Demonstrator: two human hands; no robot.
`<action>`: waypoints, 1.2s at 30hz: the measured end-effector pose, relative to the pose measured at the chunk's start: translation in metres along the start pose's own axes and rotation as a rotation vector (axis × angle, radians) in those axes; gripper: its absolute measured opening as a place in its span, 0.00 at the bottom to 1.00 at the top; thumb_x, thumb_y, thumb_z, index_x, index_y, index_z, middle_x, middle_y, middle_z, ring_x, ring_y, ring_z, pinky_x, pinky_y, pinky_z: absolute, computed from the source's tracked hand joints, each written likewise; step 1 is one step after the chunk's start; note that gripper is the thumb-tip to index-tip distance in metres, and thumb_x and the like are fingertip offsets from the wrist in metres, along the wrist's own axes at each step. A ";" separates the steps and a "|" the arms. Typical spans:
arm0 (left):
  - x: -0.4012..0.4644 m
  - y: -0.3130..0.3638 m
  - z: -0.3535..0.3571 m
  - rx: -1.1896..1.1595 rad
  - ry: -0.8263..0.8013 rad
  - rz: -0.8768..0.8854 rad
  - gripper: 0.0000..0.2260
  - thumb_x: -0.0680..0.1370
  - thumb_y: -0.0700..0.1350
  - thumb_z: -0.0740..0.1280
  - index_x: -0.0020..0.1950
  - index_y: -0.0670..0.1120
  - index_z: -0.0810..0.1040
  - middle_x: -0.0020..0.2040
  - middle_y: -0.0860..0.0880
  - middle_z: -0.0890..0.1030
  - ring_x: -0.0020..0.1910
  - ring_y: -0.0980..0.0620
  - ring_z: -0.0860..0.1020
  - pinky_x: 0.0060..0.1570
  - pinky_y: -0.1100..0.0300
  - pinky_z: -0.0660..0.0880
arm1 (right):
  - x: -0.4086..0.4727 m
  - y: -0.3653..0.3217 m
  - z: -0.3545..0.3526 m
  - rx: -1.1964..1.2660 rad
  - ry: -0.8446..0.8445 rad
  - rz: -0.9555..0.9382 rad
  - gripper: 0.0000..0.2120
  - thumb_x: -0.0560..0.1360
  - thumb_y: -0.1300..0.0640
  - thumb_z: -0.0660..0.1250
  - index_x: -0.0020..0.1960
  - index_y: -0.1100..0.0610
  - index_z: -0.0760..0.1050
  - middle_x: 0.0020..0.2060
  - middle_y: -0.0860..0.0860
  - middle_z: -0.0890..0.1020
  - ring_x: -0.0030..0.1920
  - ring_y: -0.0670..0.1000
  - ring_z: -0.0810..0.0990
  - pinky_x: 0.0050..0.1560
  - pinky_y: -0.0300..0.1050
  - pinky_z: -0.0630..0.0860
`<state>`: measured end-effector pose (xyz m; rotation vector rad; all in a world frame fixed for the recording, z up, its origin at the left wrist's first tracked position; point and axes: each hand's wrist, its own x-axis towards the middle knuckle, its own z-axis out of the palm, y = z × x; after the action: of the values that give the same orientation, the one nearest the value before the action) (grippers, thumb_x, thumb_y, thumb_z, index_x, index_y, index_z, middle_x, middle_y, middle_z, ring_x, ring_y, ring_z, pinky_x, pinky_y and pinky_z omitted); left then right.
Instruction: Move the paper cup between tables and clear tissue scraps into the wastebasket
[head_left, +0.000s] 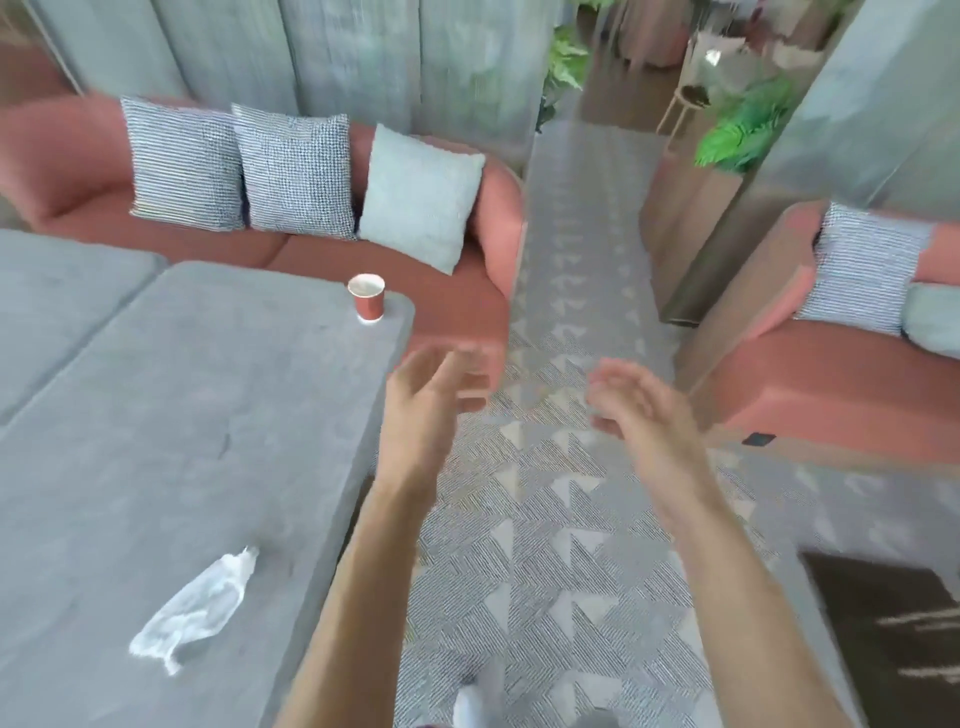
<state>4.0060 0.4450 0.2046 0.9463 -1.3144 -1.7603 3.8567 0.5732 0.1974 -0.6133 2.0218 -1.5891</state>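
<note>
A red paper cup (368, 299) with a white inside stands upright at the far right corner of the grey table (208, 415). A crumpled white tissue scrap (195, 605) lies on the table's near part. My left hand (431, 384) hovers just off the table's right edge, below and right of the cup, fingers extended and holding nothing. My right hand (631, 397) hangs over the patterned carpet, fingers loosely curled and empty. Both hands are blurred by motion. No wastebasket is in view.
A pink sofa (452, 306) with three cushions runs behind the table. A second pink sofa (831, 384) sits at the right. Patterned carpet (545, 519) forms an aisle between them. A dark table corner (893, 623) shows at lower right. Plants stand at the back.
</note>
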 end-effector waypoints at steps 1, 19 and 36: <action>0.011 0.004 -0.011 -0.020 0.052 0.009 0.10 0.72 0.48 0.66 0.47 0.45 0.83 0.42 0.51 0.86 0.43 0.51 0.84 0.46 0.55 0.80 | 0.017 -0.005 0.015 -0.007 -0.049 -0.015 0.11 0.78 0.58 0.73 0.58 0.47 0.80 0.55 0.47 0.85 0.52 0.48 0.84 0.60 0.45 0.80; 0.273 -0.053 -0.106 -0.058 0.570 -0.134 0.09 0.74 0.47 0.68 0.50 0.46 0.84 0.46 0.49 0.87 0.45 0.51 0.86 0.45 0.54 0.82 | 0.305 0.025 0.262 -0.441 -0.574 -0.164 0.32 0.73 0.53 0.77 0.73 0.47 0.68 0.65 0.41 0.75 0.63 0.46 0.77 0.64 0.45 0.75; 0.472 -0.125 -0.116 -0.015 0.685 -0.546 0.06 0.80 0.45 0.66 0.55 0.51 0.79 0.59 0.48 0.83 0.58 0.51 0.81 0.60 0.47 0.81 | 0.458 0.090 0.413 -0.931 -0.985 -0.257 0.40 0.73 0.57 0.77 0.79 0.54 0.61 0.74 0.52 0.67 0.72 0.57 0.70 0.70 0.52 0.69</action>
<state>3.8746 0.0063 -0.0018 1.8191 -0.6284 -1.5709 3.7560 -0.0019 -0.0203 -1.6273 1.7608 -0.1501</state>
